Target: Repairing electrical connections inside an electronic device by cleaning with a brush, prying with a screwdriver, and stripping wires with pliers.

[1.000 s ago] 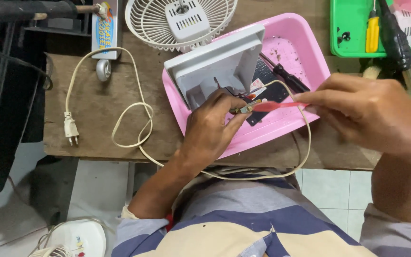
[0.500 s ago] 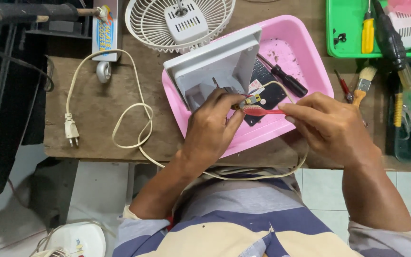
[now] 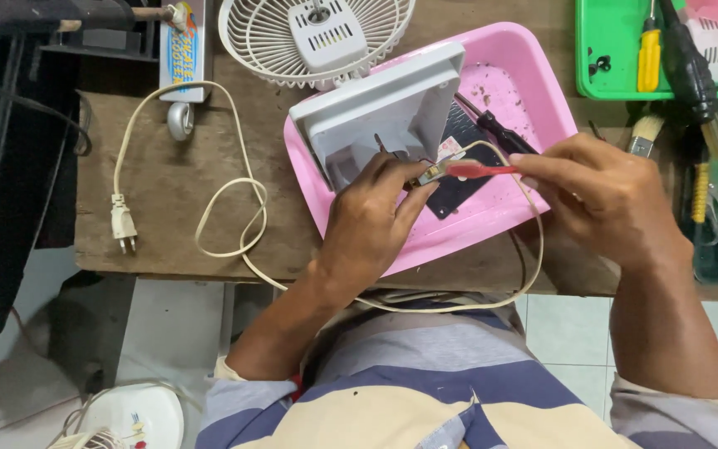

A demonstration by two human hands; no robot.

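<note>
Left hand point(image 3: 371, 220) grip pinching small metal switch part point(image 3: 430, 173); right hand point(image 3: 604, 195) grip closed on red-handled screwdriver point(image 3: 479, 170). Risk: tip slipping, jabbing fingers, tugging thin wires off inside pink plastic tray point(image 3: 459, 229)

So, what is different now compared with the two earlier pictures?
The right hand drew back toward the person and slightly down, still holding the red tool with its tip at the small part pinched by the left hand. This uncovered a paintbrush on the table. The left hand, the grey fan base, the pink tray and the white cord stayed as they were.
</note>
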